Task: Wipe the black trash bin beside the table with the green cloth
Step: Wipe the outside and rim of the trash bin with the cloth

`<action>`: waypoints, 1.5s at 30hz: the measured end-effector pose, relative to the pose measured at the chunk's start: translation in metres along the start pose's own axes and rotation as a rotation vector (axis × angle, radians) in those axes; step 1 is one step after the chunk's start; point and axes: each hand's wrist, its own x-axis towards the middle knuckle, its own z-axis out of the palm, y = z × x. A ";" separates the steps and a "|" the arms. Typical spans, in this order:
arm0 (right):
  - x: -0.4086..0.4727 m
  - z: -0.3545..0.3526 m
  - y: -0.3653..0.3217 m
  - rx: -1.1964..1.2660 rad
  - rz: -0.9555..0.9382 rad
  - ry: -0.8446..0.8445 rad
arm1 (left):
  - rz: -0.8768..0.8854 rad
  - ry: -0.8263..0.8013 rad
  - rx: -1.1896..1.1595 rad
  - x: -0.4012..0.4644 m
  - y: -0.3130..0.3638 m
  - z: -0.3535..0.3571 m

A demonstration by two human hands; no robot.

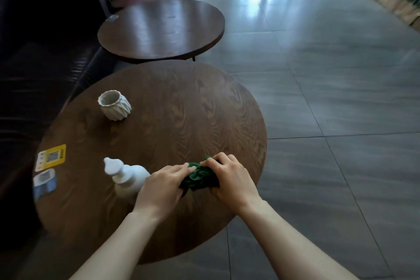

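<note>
Step in hand: gathering the green cloth (200, 176) into a pad on the round wooden table (172, 107), judged from both hands bunching it; wiping not yet begun.
Left hand (162, 185): lying at 9 o'clock of the cloth, fingers reaching onto its near-left edge and pinching a fold; grip narrow, holding cloth.
Right hand (229, 177): over the 3 o'clock side of the cloth, fingers curled down onto the crumpled top; grip closed around cloth.
Cloth relative to grip: squeezed between the two hands, touching both, resting on the table toward its 5 o'clock rim.
Doing it well: better to fold into a flat pad than a ball, leaving one clean face outward; transfer to one hand before turning away from the table; keep loose corners tucked to avoid dragging.
Black trash bin: not in view; cannot tell on which side of the table, though dark seating fills the 9 o'clock side.
Hazard: white pump bottle (127, 176) just beside the left hand at its 9 o'clock, easily knocked when lifting.
Other: white faceted cup (114, 104) at 11 o'clock, well apart; QR code stickers (51, 157) at the 8 o'clock rim.
</note>
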 end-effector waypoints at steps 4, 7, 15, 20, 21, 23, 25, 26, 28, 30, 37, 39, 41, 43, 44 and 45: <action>-0.031 -0.027 -0.050 -0.056 -0.015 0.024 | 0.018 0.061 -0.019 -0.046 0.003 -0.044; -0.059 -0.049 -0.090 -0.080 -0.015 0.057 | 0.006 0.106 -0.046 -0.088 0.006 -0.077; -0.139 -0.095 -0.211 -0.119 -0.039 0.135 | 0.053 0.259 -0.049 -0.210 0.002 -0.168; -0.190 -0.123 -0.280 -0.129 -0.048 0.192 | 0.117 0.319 -0.082 -0.279 -0.001 -0.222; -0.199 -0.129 -0.291 -0.132 -0.049 0.198 | 0.121 0.324 -0.090 -0.291 -0.001 -0.231; -0.216 -0.142 -0.312 -0.142 -0.058 0.217 | 0.143 0.349 -0.098 -0.315 0.001 -0.247; -0.237 -0.156 -0.335 -0.150 -0.068 0.233 | 0.154 0.367 -0.119 -0.339 0.005 -0.263; -0.244 -0.162 -0.342 -0.149 -0.069 0.247 | 0.155 0.377 -0.127 -0.348 0.006 -0.269; -0.257 -0.172 -0.353 -0.151 -0.062 0.267 | 0.161 0.400 -0.118 -0.361 0.013 -0.280; -0.271 -0.182 -0.364 -0.152 -0.059 0.284 | 0.170 0.424 -0.104 -0.375 0.018 -0.294; -0.310 -0.203 -0.389 -0.133 -0.122 0.331 | 0.163 0.459 -0.057 -0.421 0.037 -0.319; -0.319 -0.206 -0.391 -0.118 -0.142 0.339 | 0.150 0.478 -0.037 -0.431 0.042 -0.320; -0.328 -0.207 -0.389 -0.107 -0.161 0.344 | 0.129 0.485 -0.020 -0.439 0.049 -0.319; -0.338 -0.208 -0.383 -0.091 -0.173 0.352 | 0.108 0.478 0.002 -0.447 0.058 -0.314; -0.345 -0.208 -0.380 -0.084 -0.175 0.350 | 0.102 0.470 0.017 -0.451 0.063 -0.311; -0.352 -0.207 -0.377 -0.077 -0.176 0.344 | 0.100 0.463 0.025 -0.454 0.068 -0.307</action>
